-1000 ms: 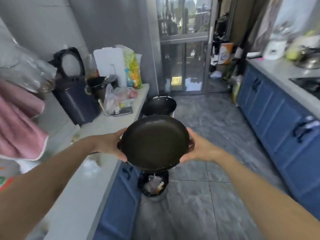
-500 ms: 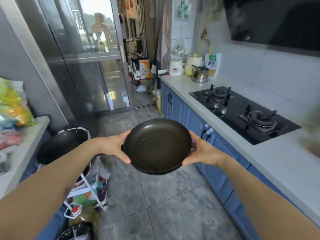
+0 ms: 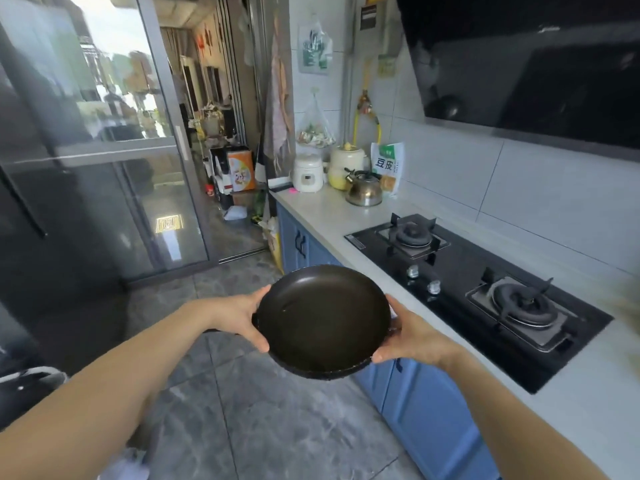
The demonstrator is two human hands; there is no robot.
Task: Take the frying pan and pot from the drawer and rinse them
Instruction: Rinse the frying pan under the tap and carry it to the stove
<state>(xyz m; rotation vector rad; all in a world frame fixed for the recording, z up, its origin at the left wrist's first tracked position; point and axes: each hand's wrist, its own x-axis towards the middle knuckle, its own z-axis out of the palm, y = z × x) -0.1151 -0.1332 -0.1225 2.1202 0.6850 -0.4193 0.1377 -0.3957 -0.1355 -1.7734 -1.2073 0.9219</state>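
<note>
Holding the pan point(image 3: 323, 320) up in the air, both hands grip it by its round rim, one on each side. The left hand point(image 3: 239, 315) has its thumb curled over the left rim, and its fingers go under the pan where they cannot be seen. The right hand point(image 3: 412, 336) does the same on the right rim, with the thumb on top near the bottom right of the pan. So the pan sits right between the two hands, and neither hand is nearer than the other. The pan faces up, tipped a little toward the person, and it looks dry and bare inside. No long handle shows from here, so I cannot tell which way it points. The pan hangs over the floor point(image 3: 277, 427), just beside the front edge of the surface point(image 3: 332, 220) on the right. The stove point(image 3: 485, 292) is set into that surface, near the right hand. A kettle point(image 3: 365, 190) stands at the far end of the surface. No sink or tap shows, and no pot shows either. I think the pan is out of the drawer but not yet rinsed. The next move likely means carrying it, level and with both hands, to wherever the water is.
</note>
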